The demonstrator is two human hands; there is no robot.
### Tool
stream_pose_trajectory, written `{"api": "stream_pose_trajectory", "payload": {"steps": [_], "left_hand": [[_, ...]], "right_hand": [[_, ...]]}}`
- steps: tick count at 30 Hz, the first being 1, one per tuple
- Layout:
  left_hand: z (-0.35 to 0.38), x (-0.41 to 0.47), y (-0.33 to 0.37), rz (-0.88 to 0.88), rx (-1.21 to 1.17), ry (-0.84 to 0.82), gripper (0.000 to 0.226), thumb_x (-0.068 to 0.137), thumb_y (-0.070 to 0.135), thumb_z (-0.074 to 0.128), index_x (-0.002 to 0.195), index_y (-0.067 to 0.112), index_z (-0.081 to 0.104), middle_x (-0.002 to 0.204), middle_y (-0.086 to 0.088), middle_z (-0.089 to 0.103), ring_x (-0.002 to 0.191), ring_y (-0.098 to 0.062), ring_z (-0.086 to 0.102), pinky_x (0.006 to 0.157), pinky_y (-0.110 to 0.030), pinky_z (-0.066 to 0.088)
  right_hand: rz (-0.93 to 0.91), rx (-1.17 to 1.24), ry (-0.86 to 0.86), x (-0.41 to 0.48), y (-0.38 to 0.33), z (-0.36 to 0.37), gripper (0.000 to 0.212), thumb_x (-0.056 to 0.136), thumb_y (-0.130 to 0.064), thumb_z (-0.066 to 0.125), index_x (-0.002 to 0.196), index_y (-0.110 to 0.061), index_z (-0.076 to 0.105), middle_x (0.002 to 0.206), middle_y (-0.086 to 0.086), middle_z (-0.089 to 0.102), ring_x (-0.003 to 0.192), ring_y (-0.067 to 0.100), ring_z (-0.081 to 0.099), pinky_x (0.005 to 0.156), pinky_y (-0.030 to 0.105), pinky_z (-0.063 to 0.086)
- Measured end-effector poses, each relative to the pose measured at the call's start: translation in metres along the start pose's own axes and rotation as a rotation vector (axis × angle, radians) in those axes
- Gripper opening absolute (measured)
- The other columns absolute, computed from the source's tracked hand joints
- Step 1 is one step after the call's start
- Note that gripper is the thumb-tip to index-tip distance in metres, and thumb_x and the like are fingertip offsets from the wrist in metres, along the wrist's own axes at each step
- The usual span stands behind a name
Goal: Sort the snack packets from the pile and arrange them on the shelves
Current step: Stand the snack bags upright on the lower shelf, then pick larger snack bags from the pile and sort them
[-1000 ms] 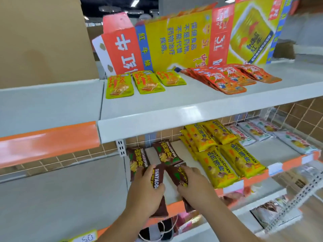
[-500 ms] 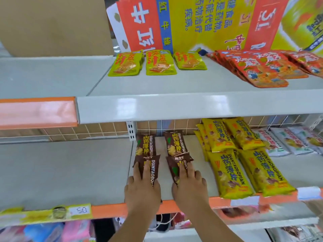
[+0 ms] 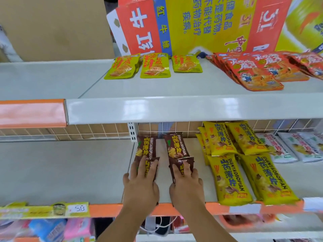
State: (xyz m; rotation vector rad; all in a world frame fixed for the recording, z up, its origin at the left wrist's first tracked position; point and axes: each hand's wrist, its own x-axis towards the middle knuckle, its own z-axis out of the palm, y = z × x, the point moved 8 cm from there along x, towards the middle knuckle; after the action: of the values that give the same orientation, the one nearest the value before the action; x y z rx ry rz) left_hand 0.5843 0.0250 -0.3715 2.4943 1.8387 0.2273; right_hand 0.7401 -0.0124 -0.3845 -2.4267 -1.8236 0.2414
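Brown snack packets lie in two columns on the middle shelf (image 3: 104,172). My left hand (image 3: 141,184) lies flat with straight fingers on the front left brown packet (image 3: 153,163). My right hand (image 3: 187,186) presses flat on the front right brown packet (image 3: 181,163). Behind them lie a rear left brown packet (image 3: 146,147) and a rear right brown packet (image 3: 176,145). Both front packets are largely hidden under my hands.
Yellow packets (image 3: 244,172) lie stacked to the right, with pale packets (image 3: 297,147) beyond them. The top shelf (image 3: 174,107) carries three yellow-green packets (image 3: 154,66), several red packets (image 3: 258,70) and a printed cardboard box (image 3: 209,23). More goods sit on the shelf below.
My hands went from holding the two front brown packets to lying flat on them on the shelf. The view has shifted lower and closer to the shelf.
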Motion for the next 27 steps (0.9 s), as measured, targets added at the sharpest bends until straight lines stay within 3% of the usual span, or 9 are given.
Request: {"api": "stream_pose_trajectory", "payload": {"steps": [2,6,21,25,27], "left_hand": [[0.005,0.003,0.002,0.039,0.007,-0.044,0.06,0.094,0.043,0.035,0.153,0.037,0.036,0.163,0.001,0.032,0.151,-0.035,0.024,0.109,-0.06,0.039],[0.005,0.0,0.001,-0.039,-0.085,0.0,0.062,0.096,0.05,0.024,0.157,0.04,0.029,0.167,0.007,0.021,0.155,-0.029,0.012,0.117,-0.049,0.033],[0.01,0.001,0.003,-0.016,-0.07,-0.033,0.062,0.1,0.052,0.022,0.16,0.039,0.013,0.17,0.007,0.006,0.157,-0.029,-0.002,0.122,-0.047,0.024],[0.014,-0.014,0.004,-0.033,-0.043,-0.062,0.062,0.104,0.049,0.018,0.162,0.036,-0.001,0.171,0.006,-0.005,0.156,-0.029,-0.01,0.125,-0.045,0.017],[0.014,-0.026,0.007,-0.04,-0.019,-0.09,0.063,0.105,0.05,0.015,0.161,0.033,-0.009,0.17,0.005,-0.012,0.155,-0.029,-0.014,0.125,-0.045,0.014]], "right_hand": [[-0.001,-0.004,-0.001,-0.001,-0.002,0.001,0.068,0.096,-0.044,0.035,0.159,-0.036,0.011,0.167,0.008,0.005,0.146,0.041,0.015,0.114,0.05,0.026],[-0.001,-0.006,-0.004,0.0,0.0,0.003,0.069,0.096,-0.045,0.033,0.16,-0.034,0.009,0.167,0.008,0.001,0.147,0.041,0.012,0.116,0.05,0.024],[-0.007,-0.003,0.027,0.004,0.002,0.008,0.076,0.094,-0.057,0.035,0.16,-0.034,0.006,0.168,0.008,-0.001,0.151,0.041,0.006,0.118,0.05,0.023],[-0.007,0.02,0.051,-0.009,0.005,0.011,0.08,0.088,-0.06,0.042,0.159,-0.028,0.026,0.166,0.012,0.018,0.148,0.042,0.021,0.112,0.052,0.033],[-0.016,0.015,0.052,-0.017,0.007,0.013,0.082,0.088,-0.063,0.041,0.159,-0.026,0.027,0.165,0.011,0.021,0.149,0.041,0.021,0.112,0.052,0.033]]}}
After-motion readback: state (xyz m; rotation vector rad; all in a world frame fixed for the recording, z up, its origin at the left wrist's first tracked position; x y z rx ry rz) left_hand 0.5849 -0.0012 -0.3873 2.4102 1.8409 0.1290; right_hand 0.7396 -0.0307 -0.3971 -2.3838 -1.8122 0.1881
